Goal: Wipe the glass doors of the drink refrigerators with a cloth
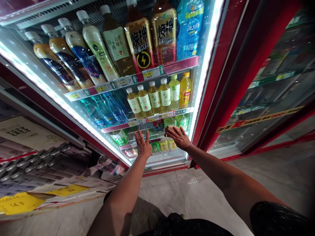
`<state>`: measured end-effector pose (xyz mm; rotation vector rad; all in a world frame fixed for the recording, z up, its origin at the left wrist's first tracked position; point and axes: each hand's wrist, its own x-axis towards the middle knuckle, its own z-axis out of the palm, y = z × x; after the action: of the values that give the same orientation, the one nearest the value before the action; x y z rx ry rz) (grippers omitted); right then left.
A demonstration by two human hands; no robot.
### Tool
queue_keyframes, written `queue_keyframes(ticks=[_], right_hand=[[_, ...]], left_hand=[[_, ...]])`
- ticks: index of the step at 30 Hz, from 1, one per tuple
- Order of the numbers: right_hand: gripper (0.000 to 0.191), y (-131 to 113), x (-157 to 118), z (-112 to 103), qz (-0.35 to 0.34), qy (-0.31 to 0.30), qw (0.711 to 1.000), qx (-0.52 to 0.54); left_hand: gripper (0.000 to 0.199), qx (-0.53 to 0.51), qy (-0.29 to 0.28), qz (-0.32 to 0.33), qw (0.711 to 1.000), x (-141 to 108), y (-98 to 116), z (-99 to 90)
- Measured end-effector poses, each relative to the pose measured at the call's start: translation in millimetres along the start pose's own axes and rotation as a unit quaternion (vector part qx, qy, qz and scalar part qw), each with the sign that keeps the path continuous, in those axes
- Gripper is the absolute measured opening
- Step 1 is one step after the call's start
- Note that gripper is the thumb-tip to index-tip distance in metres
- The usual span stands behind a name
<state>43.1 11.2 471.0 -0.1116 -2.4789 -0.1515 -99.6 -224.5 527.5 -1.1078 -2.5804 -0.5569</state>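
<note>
My left hand (pixel 143 144) has its fingers spread in front of a lower wire shelf (pixel 154 131) of the lit drinks cooler, with nothing held. To its right, my right hand (pixel 179 137) has its fingers bent over a crumpled brownish cloth (pixel 169 128). That hand is in front of green-labelled bottles (pixel 182 121) on the lower shelf. Above both hands stands a row of bottles with pale labels (pixel 155 98), with an orange bottle (pixel 185 90) at its right end. Blue bottles (pixel 108 109) are at the left of that row.
Large bottles (pixel 139 39) fill the upper shelf. The cooler's red frame (pixel 209 82) runs along the right, beside another glass-fronted cooler (pixel 265 85). At the left are stacked cans (pixel 31 164) and yellow price signs (pixel 22 202). Grey floor tiles (pixel 172 190) lie below.
</note>
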Motion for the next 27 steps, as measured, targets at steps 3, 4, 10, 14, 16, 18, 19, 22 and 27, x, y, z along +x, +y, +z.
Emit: queue_keyframes(ticks=[3,4,10,14,16,18,19,22,27], right_hand=[[0.066,-10.8,5.7,5.0,0.055,0.023,0.998,-0.010],[0.067,-15.0,6.6,7.4,0.062,0.026,0.998,-0.011],[0.076,-0.3,-18.9,16.8,0.026,0.006,1.000,0.003],[0.074,18.2,-28.0,15.9,0.084,0.016,0.996,-0.004],[0.071,15.5,-23.4,16.5,0.119,0.026,0.993,-0.003],[0.067,7.6,-18.6,18.3,0.138,0.033,0.990,0.005],[0.066,3.7,-17.9,19.3,0.141,0.035,0.989,0.009],[0.060,1.5,-25.3,20.0,0.135,0.039,0.990,0.013],[0.060,28.8,-37.1,8.3,0.187,0.053,0.981,0.005]], left_hand=[[0.098,0.013,-0.005,-0.007,1.000,-0.1,0.7,2.6],[0.098,0.018,-0.008,-0.010,1.000,0.0,1.6,3.1],[0.104,0.028,-0.030,-0.027,0.999,0.4,3.0,3.1],[0.106,0.031,-0.026,-0.027,0.999,-1.0,1.3,5.2],[0.106,0.029,-0.022,-0.028,0.999,-1.8,1.6,7.2],[0.104,0.026,-0.022,-0.032,0.999,-2.3,2.6,9.0],[0.103,0.024,-0.023,-0.036,0.999,-2.4,3.2,9.7],[0.099,0.024,-0.024,-0.044,0.998,-2.5,4.6,10.3],[0.092,0.029,-0.028,-0.037,0.999,-2.8,3.4,11.0]])
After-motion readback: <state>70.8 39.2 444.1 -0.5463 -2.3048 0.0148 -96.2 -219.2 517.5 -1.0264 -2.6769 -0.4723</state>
